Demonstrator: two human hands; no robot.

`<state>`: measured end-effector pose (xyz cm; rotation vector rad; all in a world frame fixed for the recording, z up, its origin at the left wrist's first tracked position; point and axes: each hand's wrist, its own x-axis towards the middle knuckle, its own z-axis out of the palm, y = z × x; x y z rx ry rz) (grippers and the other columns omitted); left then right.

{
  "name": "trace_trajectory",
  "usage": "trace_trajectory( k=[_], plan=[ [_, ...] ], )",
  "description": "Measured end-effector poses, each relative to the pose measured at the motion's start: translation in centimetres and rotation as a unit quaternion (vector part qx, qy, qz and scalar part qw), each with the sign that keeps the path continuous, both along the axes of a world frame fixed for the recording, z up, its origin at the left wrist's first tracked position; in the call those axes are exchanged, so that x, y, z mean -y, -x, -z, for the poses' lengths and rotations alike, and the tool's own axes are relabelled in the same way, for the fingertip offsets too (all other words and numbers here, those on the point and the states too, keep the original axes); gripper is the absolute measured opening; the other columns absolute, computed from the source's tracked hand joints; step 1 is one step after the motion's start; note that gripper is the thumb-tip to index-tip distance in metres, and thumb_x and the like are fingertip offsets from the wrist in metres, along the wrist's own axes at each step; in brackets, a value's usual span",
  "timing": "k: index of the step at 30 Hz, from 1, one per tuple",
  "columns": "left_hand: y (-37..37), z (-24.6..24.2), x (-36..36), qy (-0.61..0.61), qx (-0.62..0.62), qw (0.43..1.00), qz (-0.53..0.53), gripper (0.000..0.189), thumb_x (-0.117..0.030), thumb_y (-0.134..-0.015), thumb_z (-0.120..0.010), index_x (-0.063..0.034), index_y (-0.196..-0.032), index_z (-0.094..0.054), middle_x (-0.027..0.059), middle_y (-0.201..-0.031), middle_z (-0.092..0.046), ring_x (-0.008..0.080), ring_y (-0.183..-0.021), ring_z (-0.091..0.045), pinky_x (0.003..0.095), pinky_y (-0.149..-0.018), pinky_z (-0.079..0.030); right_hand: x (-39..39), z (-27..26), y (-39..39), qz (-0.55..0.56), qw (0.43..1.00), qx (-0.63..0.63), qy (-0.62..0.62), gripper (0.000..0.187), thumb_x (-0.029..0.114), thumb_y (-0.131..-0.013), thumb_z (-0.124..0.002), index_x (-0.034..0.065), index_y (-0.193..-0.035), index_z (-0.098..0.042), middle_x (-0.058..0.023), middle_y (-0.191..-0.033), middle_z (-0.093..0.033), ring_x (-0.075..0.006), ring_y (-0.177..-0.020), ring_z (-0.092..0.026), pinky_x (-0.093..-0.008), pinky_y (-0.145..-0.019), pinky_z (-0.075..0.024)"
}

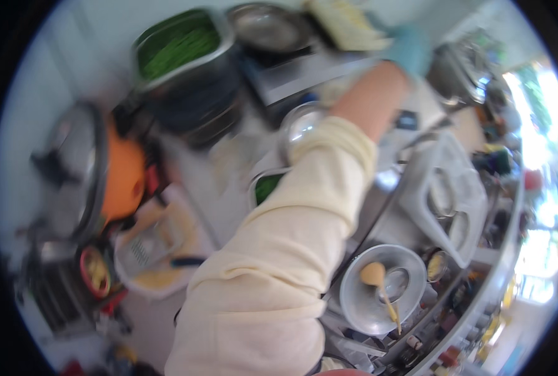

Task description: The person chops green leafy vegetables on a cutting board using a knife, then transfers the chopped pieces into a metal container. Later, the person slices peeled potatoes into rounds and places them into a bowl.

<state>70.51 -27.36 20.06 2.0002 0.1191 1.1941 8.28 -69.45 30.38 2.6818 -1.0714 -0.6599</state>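
Observation:
My left arm, in a cream sleeve (279, 254) pushed up to the forearm, reaches to the upper right. On its end my left hand (409, 50) wears a blue-green glove. Motion blur hides the fingers, so a grip cannot be made out. A pale yellow folded item (349, 23) lies just left of the glove, and a steel container (457, 75) stands to its right. Under the forearm a round steel bowl (302, 123) shows in part. The sleeve partly covers a small tray of chopped greens (266, 188). My right hand is out of view.
A deep steel container of chopped greens (180, 51) stands near a dark pan (267, 28). Leftward are an orange pot (121, 174) with a glass lid and a cutting board (140, 286). A metal bowl (354, 301) holding a ladle and a white tray (415, 188) lie right.

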Motion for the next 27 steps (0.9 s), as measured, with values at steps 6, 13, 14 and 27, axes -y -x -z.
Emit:
trace_trajectory(
  k=[6,13,14,27],
  plan=[
    [30.2,-11.4,3.1,-0.113,0.212,0.97,0.05,0.043,-0.021,-0.075,-0.054,0.0089,-0.106,-0.055,0.0262,-0.087,-0.057,0.0357,-0.074,-0.056,0.0489,-0.066,-0.047,5.9,-3.8,5.8,-0.089,0.994,0.048,0.036,0.029,0.018,-0.072,-0.058,-0.0008,-0.093,-0.06,-0.0216,-0.086,-0.062,-0.0307,-0.075,-0.056,-0.0396,-0.068,-0.0447],
    [60.0,-13.6,4.4,-0.289,-0.087,0.935,0.184,0.037,-0.012,-0.076,-0.054,0.0087,-0.106,-0.056,0.0248,-0.092,-0.061,0.0284,-0.073,-0.06,0.0385,-0.06,-0.049,9.2,-14.0,20.2,-0.11,0.975,0.164,0.103,0.03,0.019,-0.071,-0.059,-0.0015,-0.093,-0.061,-0.0209,-0.085,-0.062,-0.0294,-0.073,-0.055,-0.0395,-0.068,-0.0445],
    [61.9,-13.9,5.2,-0.329,-0.111,0.929,0.126,0.034,-0.011,-0.077,-0.054,0.0083,-0.105,-0.057,0.0262,-0.096,-0.06,0.0282,-0.075,-0.06,0.0389,-0.065,-0.05,3.8,-13.2,16.5,0.019,0.975,0.216,0.055,0.028,0.017,-0.074,-0.061,0.0006,-0.096,-0.057,-0.0215,-0.091,-0.063,-0.0365,-0.085,-0.06,-0.0406,-0.072,-0.046],
    [74.8,-16.2,-3.2,-0.228,-0.135,0.964,-0.017,0.031,-0.014,-0.068,-0.053,0.0063,-0.09,-0.061,0.0242,-0.074,-0.06,0.0241,-0.053,-0.054,0.0336,-0.05,-0.045,-17.3,7.2,-6.1,-0.288,0.802,0.28,-0.441,0.025,0.014,-0.076,-0.056,0.0028,-0.099,-0.056,-0.0096,-0.083,-0.058,-0.0239,-0.07,-0.057,-0.0348,-0.058,-0.0487]
  ],
)
